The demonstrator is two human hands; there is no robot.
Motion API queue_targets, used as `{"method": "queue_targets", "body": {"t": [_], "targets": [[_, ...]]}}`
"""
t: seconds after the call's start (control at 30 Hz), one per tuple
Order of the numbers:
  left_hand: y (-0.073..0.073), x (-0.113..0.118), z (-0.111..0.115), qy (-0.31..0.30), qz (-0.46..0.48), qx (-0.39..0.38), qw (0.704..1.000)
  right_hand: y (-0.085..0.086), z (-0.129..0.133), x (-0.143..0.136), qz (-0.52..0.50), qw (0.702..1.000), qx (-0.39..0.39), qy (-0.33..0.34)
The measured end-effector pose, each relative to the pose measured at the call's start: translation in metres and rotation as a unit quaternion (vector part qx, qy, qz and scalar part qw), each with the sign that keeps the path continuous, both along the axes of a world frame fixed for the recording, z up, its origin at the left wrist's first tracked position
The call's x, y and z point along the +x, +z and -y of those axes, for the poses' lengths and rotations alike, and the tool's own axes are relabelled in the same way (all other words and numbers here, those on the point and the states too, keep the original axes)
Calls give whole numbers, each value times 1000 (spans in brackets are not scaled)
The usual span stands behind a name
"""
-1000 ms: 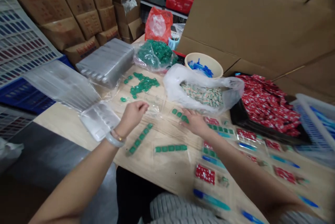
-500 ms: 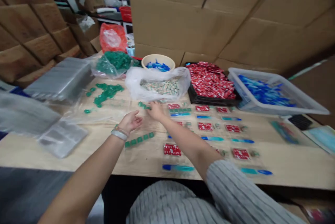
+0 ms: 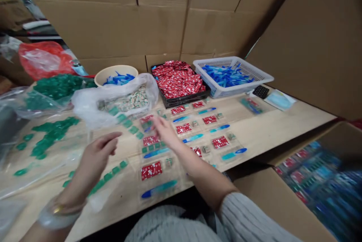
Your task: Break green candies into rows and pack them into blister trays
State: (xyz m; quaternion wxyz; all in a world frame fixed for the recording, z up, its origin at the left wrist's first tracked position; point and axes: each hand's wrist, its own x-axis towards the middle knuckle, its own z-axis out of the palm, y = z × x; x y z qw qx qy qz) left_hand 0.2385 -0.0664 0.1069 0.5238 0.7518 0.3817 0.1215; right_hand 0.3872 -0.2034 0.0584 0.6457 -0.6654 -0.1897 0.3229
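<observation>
My left hand (image 3: 103, 145) hovers above the table with its fingers loosely bent and apart, nothing visible between them. Near it lie a diagonal row of green squares (image 3: 128, 123) and a lower row (image 3: 108, 176). My right hand (image 3: 162, 128), smeared by motion, is over clear packets at the table's centre. Beside its fingertips is a small green strip (image 3: 147, 124) on a packet; whether the fingers touch it is unclear. The packets hold red spotted sachets (image 3: 151, 170), blue sticks (image 3: 159, 188) and small patterned pieces (image 3: 169, 162).
Behind are a cream bowl (image 3: 116, 69), a white plastic bag (image 3: 85, 108), a black tray (image 3: 181, 102) of red sachets and a white basket (image 3: 234, 59) of blue sticks. Green pieces (image 3: 53, 134) lie left. An open carton (image 3: 271, 187) stands lower right.
The view has swung right, bringing the carton into sight. My right hand has moved from the green pieces near the bag to the packets. My left hand has turned, its palm less visible.
</observation>
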Motion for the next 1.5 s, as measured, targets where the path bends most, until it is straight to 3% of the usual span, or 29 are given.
{"method": "queue_targets", "body": {"t": [0.07, 0.17, 0.23, 0.3, 0.4, 0.47, 0.5, 0.57, 0.63, 0.67, 0.73, 0.83, 0.93, 1.0, 1.1, 1.17, 1.23, 1.3, 1.37, 1.43, 1.5], "targets": [[-7, 38, 29, -127, 60, 117, 983, -10, 45, 27, -190, 981, 13, 25], [-32, 91, 61, -312, 131, 243, 909, -26, 99, 60, -328, 942, 45, 51], [-49, 115, 75, -374, 148, 269, 875, -34, 122, 73, -353, 933, 67, 9], [-62, 128, 83, -365, 158, 251, 882, -38, 134, 80, -355, 930, 88, -37], [-71, 133, 89, -259, 128, 106, 952, -40, 136, 85, -334, 930, 114, -101], [-72, 129, 92, -190, 67, -107, 974, -41, 132, 85, -313, 930, 124, -145], [-72, 125, 94, -171, 38, -232, 957, -42, 130, 84, -300, 930, 129, -166], [-70, 117, 99, -151, 14, -441, 884, -44, 125, 79, -276, 929, 136, -207], [-68, 111, 104, -131, 28, -545, 828, -46, 122, 72, -262, 923, 134, -248], [-67, 110, 105, -117, 39, -558, 821, -47, 122, 69, -259, 919, 132, -267], [-68, 116, 106, -101, 44, -524, 844, -50, 121, 69, -250, 912, 123, -300], [-74, 144, 99, -108, -3, -369, 923, -59, 121, 87, -196, 925, 77, -317], [-86, 188, 80, -127, -83, -234, 960, -75, 115, 123, -72, 947, -51, -309], [-95, 215, 64, -131, -113, -193, 966, -86, 109, 147, 55, 943, -176, -278], [-105, 237, 46, -132, -119, -129, 976, -94, 100, 168, 200, 891, -367, -179], [-108, 237, 40, -146, -117, -3, 982, -90, 93, 170, 231, 846, -466, -113], [-110, 231, 39, -186, -121, 157, 962, -84, 86, 167, 260, 799, -537, -71], [-113, 225, 42, -242, -133, 259, 926, -79, 79, 162, 321, 766, -556, -29], [-115, 222, 45, -283, -150, 292, 901, -78, 76, 159, 385, 759, -524, 29], [-113, 218, 49, -289, -152, 291, 899, -79, 77, 157, 423, 763, -481, 83], [-104, 204, 53, -268, -116, 269, 918, -78, 80, 156, 449, 766, -452, 82]]}}
